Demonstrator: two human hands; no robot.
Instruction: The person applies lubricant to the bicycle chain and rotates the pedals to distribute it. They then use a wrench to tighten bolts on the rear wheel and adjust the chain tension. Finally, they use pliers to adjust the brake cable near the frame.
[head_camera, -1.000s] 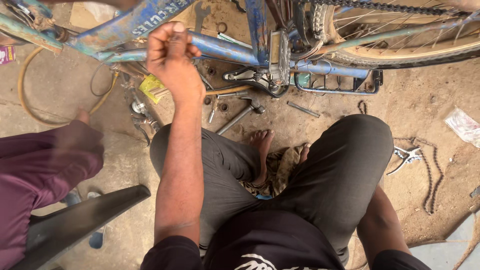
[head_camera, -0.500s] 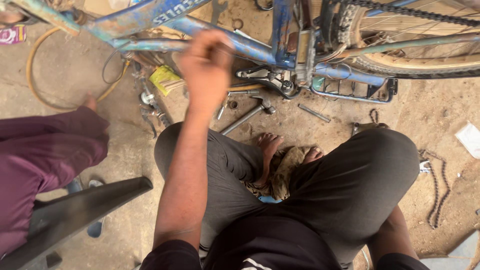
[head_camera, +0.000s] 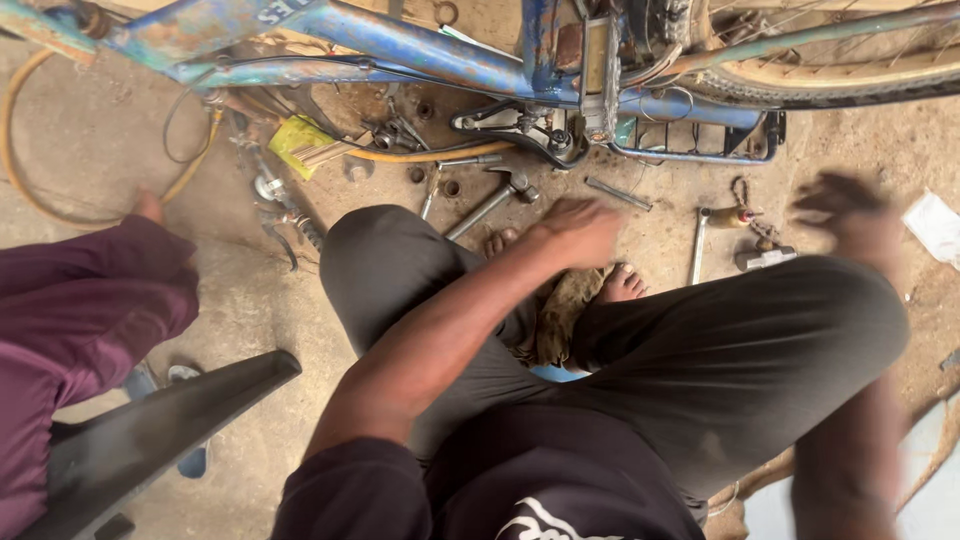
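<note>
My left hand (head_camera: 578, 228) hangs blurred between my knees, just above my bare foot (head_camera: 622, 285) and a brown rag (head_camera: 560, 312); nothing shows in it, and its fingers are too smeared to read. My right hand (head_camera: 845, 208), also blurred, hovers over my right knee with its fingers apart and empty. A blue bicycle frame (head_camera: 400, 45) lies across the top of the view, beyond both hands. On the dirt between the frame and my left hand lies a hammer (head_camera: 497, 197).
A person in purple clothes (head_camera: 80, 300) sits at the left, next to a black mudguard (head_camera: 160, 425). Loose tools and parts litter the ground: a wrench (head_camera: 697, 245), a yellow packet (head_camera: 298, 143), an orange hose (head_camera: 20, 150). The rear wheel (head_camera: 840, 80) fills the upper right.
My left hand has let go of the blue frame and dropped toward my knees. My right hand has come up into view over my right knee. The camera has tilted slightly.
</note>
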